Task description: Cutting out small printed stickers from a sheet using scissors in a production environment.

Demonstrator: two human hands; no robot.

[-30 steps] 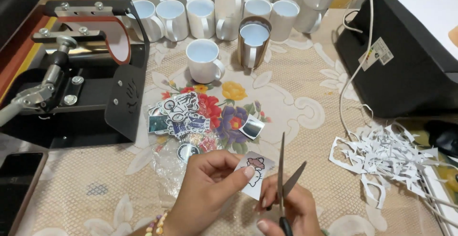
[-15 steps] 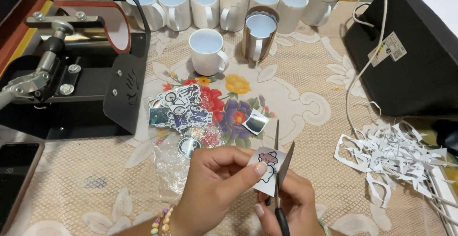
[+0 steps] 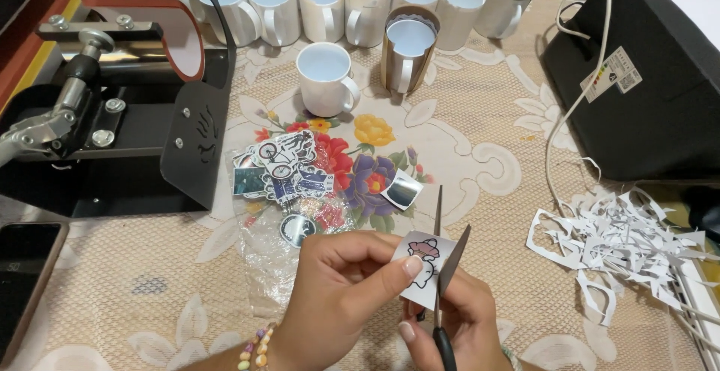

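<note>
Head view | left hand (image 3: 341, 285) pinched sticker (image 3: 424, 266) below white mug (image 3: 325, 78) | right hand (image 3: 457, 322) gripped scissors (image 3: 444, 266), blades open | step: cutting it out | next likely needs a careful snip along the edge

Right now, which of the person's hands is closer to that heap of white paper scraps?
The right. The right hand, working the scissors, is on the side of the paper scraps. The left hand, pinching the small printed cutout, sits farther from them.

Lace-clothed table (image 3: 487, 161) with white mugs (image 3: 324, 78), mug press (image 3: 112, 101), sticker pile (image 3: 281, 168), paper scraps (image 3: 622, 243), phone (image 3: 26, 273).
</note>
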